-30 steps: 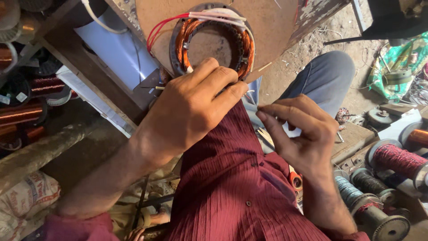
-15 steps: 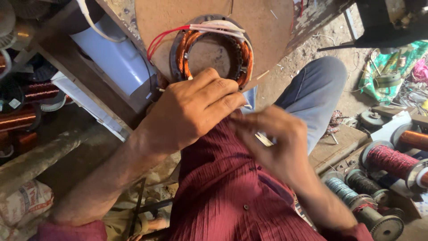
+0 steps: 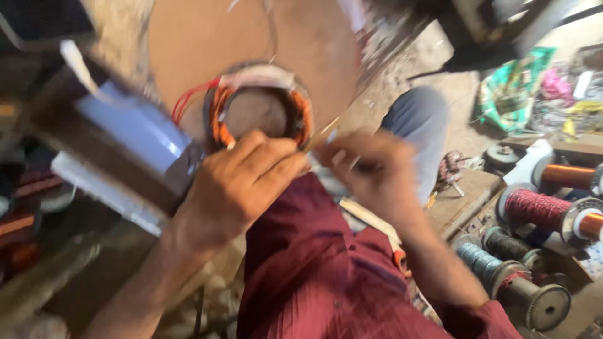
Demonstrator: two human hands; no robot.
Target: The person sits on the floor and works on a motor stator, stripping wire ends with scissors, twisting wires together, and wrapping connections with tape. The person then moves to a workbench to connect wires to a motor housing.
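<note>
The left hand (image 3: 235, 188) rests with curled fingers on the lower rim of the copper-wound motor coil (image 3: 260, 110), which lies flat on a round board (image 3: 188, 37). The right hand (image 3: 370, 172), blurred, pinches a thin light strip (image 3: 323, 130) whose long axis points up-left toward the coil. Wire spools (image 3: 534, 210) lie at the right.

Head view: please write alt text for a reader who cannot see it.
A left hand rests on a round coil of copper wire on a brown board, while the blurred right hand works beside it. Wire spools lie at right.
</note>
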